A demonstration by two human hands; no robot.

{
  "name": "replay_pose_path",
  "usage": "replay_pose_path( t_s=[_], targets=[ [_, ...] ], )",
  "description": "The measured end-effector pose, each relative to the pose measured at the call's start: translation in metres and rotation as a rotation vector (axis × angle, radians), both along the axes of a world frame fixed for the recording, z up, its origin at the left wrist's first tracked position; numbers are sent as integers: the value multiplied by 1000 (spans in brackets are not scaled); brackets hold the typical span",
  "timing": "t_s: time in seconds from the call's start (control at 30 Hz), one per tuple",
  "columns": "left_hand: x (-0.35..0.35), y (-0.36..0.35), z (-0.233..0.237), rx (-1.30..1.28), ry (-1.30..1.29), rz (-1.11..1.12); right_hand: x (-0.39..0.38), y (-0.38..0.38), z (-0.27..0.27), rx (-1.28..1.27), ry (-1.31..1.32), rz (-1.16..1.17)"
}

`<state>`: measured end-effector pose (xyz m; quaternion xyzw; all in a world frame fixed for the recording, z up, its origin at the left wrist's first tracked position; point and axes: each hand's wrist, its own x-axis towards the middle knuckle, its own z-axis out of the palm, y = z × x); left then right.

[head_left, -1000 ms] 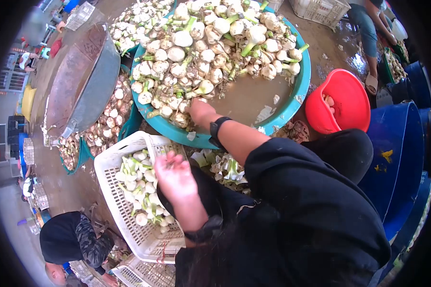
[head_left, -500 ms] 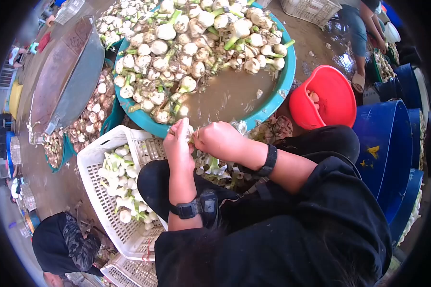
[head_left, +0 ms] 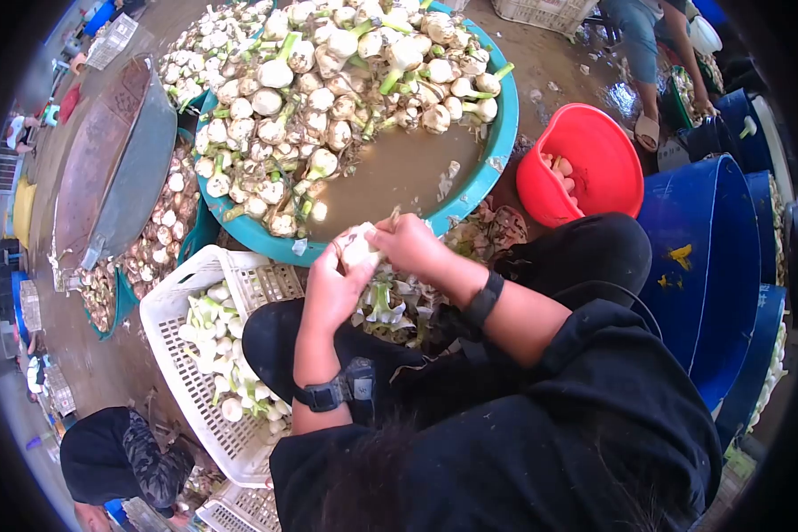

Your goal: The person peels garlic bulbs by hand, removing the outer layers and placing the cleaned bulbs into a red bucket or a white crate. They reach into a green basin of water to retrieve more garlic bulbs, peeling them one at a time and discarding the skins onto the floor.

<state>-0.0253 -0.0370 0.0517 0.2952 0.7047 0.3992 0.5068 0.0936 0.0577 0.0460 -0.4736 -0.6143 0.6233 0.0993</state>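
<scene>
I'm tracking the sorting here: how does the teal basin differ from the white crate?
The teal basin is round and solid-walled; the white crate is rectangular and slotted. The basin holds brown water and heaped muddy bulbs; the crate holds fewer, cleaner bulbs. Both hold bulbs.

Light: bright, even daylight from above, strongest on the heaped bulbs at the far left.
Glare: pale sheen on the muddy water and on the wet ground at the far right.
Shadows: soft and short; the near black clothing loses detail.
Distortion: fisheye bending, black vignette round the edges; the blue barrel bows.
Focus: centre crisp; left hand, right hand and held bulb slightly soft; rim smeared.
</scene>
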Motion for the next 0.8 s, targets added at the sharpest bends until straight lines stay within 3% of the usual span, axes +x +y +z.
replay_pose_path(
  t_s=[0.07, 0.1, 0.13, 0.2, 0.27, 0.3, 0.33, 0.4, 0.43, 0.47, 0.53, 0.6, 0.67, 0.7, 0.73, 0.8],
  targets=[
    [17, -1, 12, 410, 646, -116, 5, 13, -18, -585, 196, -112],
    [13, 1, 11, 505, 1007, -263, 6, 13, -14, -583, 200, -115],
    [12, 1, 6, 505, 1008, -265, 5, 12, -10, -603, 237, -138],
    [12, -3, -7, 537, 773, -92, 7, 6, -7, -630, 270, -156],
    [9, -3, -19, 376, -20, 380, 8, 1, -5, -635, 673, -148],
    [7, -4, -17, 446, -365, 509, 10, -6, 6, -470, 670, -119],
    [4, -6, -16, 512, -714, 627, 21, -8, 17, -83, 465, 115],
    [5, -9, -17, 292, -973, 825, 34, -19, 18, 99, 599, 249],
    [-1, -13, -27, 236, -1092, 850, 40, -21, 18, 314, 603, 269],
    [-8, -15, -36, 177, -1211, 875, 49, -21, 20, 306, 603, 271],
    [-13, -12, -32, 184, -1303, 1016, 64, -17, 41, -70, 609, 55],
    [-13, -16, -34, 164, -1307, 1011, 61, 1, 46, -109, 942, -243],
    [-9, -19, -28, 153, -1244, 789, 66, 17, 51, -183, 1104, -345],
    [-10, -17, -36, 146, -1180, 889, 66, 17, 56, -261, 1127, -449],
    [-13, -20, -39, 147, -1180, 887, 68, 20, 39, -259, 1128, -449],
    [-19, -31, -42, 283, -1120, 888, 75, 28, -10, -84, 855, -227]
  ],
)
